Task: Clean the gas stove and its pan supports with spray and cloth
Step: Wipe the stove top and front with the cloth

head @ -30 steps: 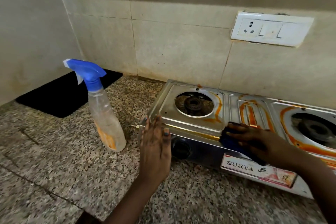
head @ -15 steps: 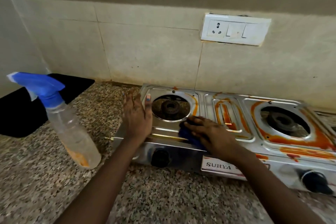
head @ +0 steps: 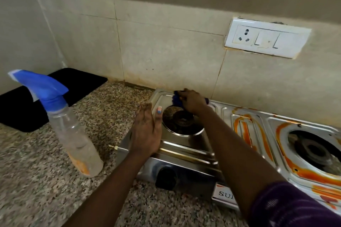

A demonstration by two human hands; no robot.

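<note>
A steel two-burner gas stove (head: 186, 145) stands on the granite counter, with no pan supports on it. Orange stains cover its middle panel and the ring round the right burner (head: 313, 151). My left hand (head: 146, 131) lies flat with straight fingers on the stove's left edge, beside the left burner (head: 181, 121). My right hand (head: 191, 100) grips a dark blue cloth (head: 176, 98) and presses it on the stove's back left corner, behind that burner. A clear spray bottle (head: 73, 134) with a blue trigger head stands left of the stove.
A black mat (head: 55, 94) lies in the counter's back left corner. A white socket and switch plate (head: 265, 37) is on the tiled wall above the stove. A black knob (head: 166, 178) sits on the stove's front. Speckled granite counter (head: 36, 190) spreads in front.
My right hand has carried the cloth from the stove's front edge up past the left burner to the back corner. My left hand went from the counter onto the stove's left edge.
</note>
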